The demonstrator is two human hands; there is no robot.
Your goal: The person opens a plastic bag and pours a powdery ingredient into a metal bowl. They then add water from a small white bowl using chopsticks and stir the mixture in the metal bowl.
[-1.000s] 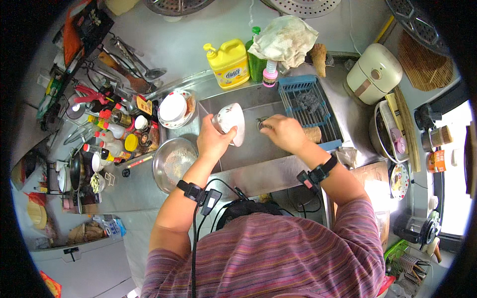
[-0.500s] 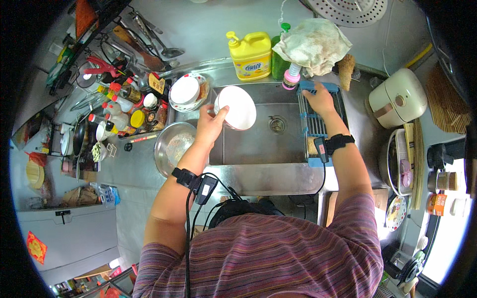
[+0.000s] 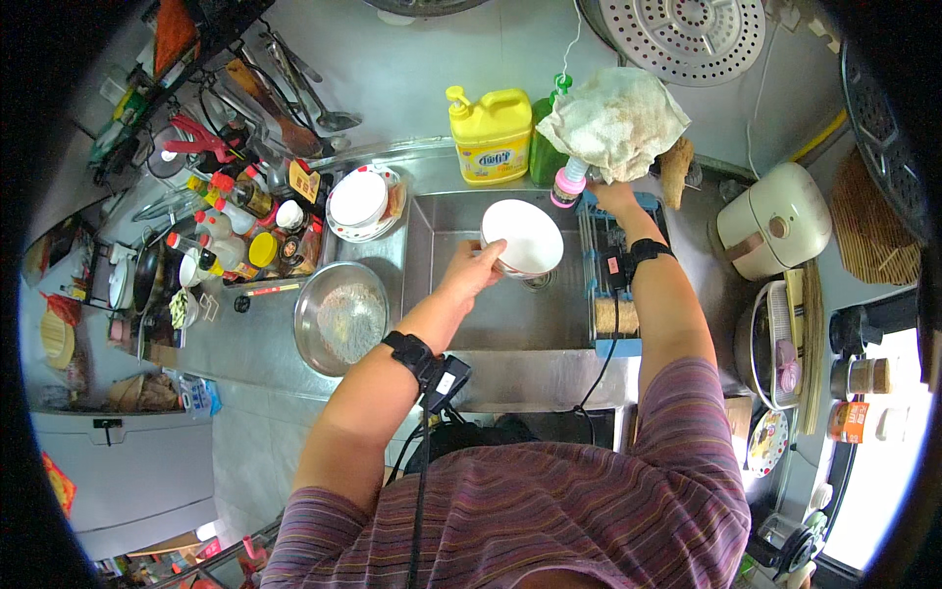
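A white bowl (image 3: 523,236) is tilted over the metal sink (image 3: 442,314), its inside facing up. My left hand (image 3: 473,267) grips its near left rim, thumb on the inner side. My right hand (image 3: 618,199) reaches past the far end of the blue rack (image 3: 616,346), just below a pale cloth (image 3: 616,116) draped over the tap. Its fingertips are hidden there, so what they touch does not show. Beside that hand hangs a pink-ended tap nozzle (image 3: 568,185).
Left of the sink are stacked white bowls and plates (image 3: 358,199) and a steel basin (image 3: 341,316) holding cloudy contents. A yellow detergent jug (image 3: 490,135) and a green bottle (image 3: 546,147) stand behind it. A loofah (image 3: 675,172) and a cream cooker (image 3: 775,221) are at right.
My left hand has carried the white bowl rightward to the middle of the sink. My right hand has moved from over the rack to farther back, under the cloth.
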